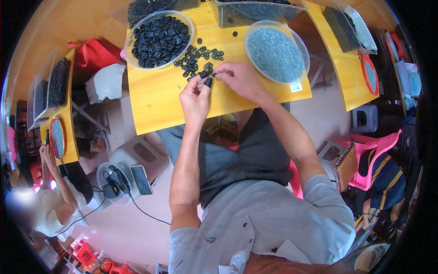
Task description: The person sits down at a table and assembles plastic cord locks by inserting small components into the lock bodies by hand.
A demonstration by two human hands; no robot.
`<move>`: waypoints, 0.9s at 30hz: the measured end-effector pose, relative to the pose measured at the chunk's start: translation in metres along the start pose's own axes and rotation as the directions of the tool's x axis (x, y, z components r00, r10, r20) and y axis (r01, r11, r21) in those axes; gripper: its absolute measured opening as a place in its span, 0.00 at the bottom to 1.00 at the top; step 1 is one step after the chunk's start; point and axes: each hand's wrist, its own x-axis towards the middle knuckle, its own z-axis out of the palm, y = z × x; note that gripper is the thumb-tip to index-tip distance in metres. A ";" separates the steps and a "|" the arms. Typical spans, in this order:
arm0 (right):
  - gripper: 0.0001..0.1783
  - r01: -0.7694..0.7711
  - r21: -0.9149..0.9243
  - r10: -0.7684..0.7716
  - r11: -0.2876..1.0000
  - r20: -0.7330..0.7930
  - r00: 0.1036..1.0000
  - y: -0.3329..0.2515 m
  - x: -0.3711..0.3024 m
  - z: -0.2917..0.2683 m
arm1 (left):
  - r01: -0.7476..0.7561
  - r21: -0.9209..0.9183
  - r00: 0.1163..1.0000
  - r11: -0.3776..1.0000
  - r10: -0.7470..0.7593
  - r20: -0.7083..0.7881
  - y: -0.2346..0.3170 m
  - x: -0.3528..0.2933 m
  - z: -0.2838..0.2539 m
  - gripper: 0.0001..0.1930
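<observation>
My left hand [195, 101] is over the yellow table, with black covers on thumb and index finger. Its fingertips close round a small black plastic piece [211, 73], partly hidden by those covers. From the right, my right hand [241, 81] meets it with thumb and forefinger pinched; what they grip is too small to make out. Just beyond the hands lies a loose heap of black oval plastic pieces with holes [190, 62]. A round clear tub [128, 51] at the left is full of the same pieces. Another round tub [306, 54] at the right holds many thin silvery metal pieces.
Clear bins [223, 20] stand along the far edge of the yellow table [159, 102]. Other yellow tables flank it. A co-worker [64, 201] sits at the left. A phone [142, 180] and a tub of cables [114, 185] rest near a grey stool; a pink chair [376, 160] stands right.
</observation>
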 end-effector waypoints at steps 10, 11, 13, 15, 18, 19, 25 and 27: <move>0.11 -0.126 0.437 0.083 0.891 0.116 0.990 0.005 -0.010 -0.002 | -0.022 -0.051 0.998 0.998 0.026 0.060 0.013 -0.005 0.005 0.08; 0.11 -0.127 0.438 0.085 0.890 0.113 0.990 0.006 -0.010 -0.003 | -0.033 -0.065 0.998 0.997 0.037 0.058 0.013 -0.005 0.005 0.08; 0.10 -0.134 0.490 0.070 0.861 0.146 0.987 0.007 -0.010 -0.004 | -0.042 -0.078 0.997 0.996 0.047 0.059 0.011 -0.005 0.004 0.08; 0.10 -0.123 0.490 0.067 0.863 0.131 0.989 0.006 -0.010 -0.005 | -0.079 0.027 0.995 0.997 0.077 0.062 0.005 -0.006 -0.001 0.08; 0.09 -0.121 0.498 0.071 0.858 0.118 0.990 0.012 -0.010 -0.005 | -0.027 0.022 0.994 0.999 0.025 0.102 0.007 -0.007 0.000 0.09; 0.10 -0.129 0.510 0.075 0.850 0.124 0.989 0.012 -0.009 -0.005 | -0.027 0.023 0.995 0.999 0.024 0.101 0.006 -0.007 0.000 0.09; 0.09 -0.106 0.493 0.049 0.864 0.128 0.991 0.011 -0.009 -0.005 | 0.009 -0.014 0.995 1.000 -0.008 0.094 0.009 -0.006 0.001 0.08; 0.08 -0.091 0.493 0.037 0.865 0.118 0.992 0.011 -0.008 -0.002 | -0.027 0.015 0.995 1.000 0.026 0.100 0.000 -0.004 -0.004 0.09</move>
